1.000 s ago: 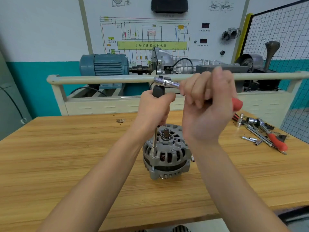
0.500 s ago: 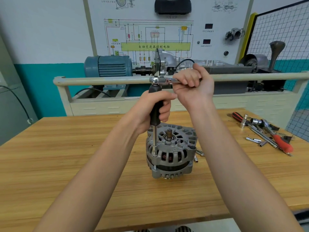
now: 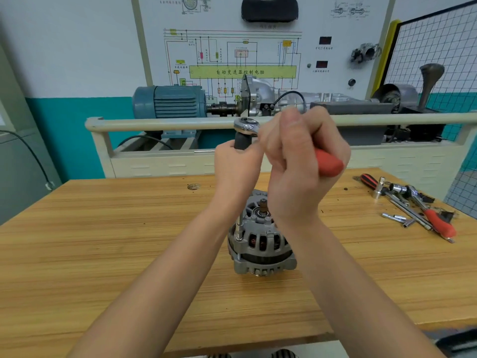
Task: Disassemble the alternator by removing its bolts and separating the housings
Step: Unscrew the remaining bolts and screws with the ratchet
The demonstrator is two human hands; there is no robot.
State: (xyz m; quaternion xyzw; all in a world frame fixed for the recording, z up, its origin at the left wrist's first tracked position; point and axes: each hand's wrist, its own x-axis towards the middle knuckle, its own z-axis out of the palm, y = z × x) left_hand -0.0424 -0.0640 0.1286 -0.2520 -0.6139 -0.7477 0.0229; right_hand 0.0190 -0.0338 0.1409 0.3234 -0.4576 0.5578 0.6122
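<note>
The alternator (image 3: 262,244) stands shaft-up mid-workbench (image 3: 103,254). The right hand (image 3: 296,161) is clamped round the red-handled ratchet (image 3: 329,165); the left hand (image 3: 237,166) grips the black driver handle (image 3: 241,142) — keep that extension (image 3: 239,229) plumb on the through-bolt, swinging short and level.

left: bare table (image 3: 103,254) | right: loose tools (image 3: 413,210) | behind: rail (image 3: 167,124)

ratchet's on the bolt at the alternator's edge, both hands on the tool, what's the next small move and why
Probably another swing of the ratchet handle. The right hand grips the red handle, the left hand steadies the black extension grip, and the shaft still runs down to the bolt at the rim of the alternator. The housings look joined, so this bolt seems not yet out.
</note>
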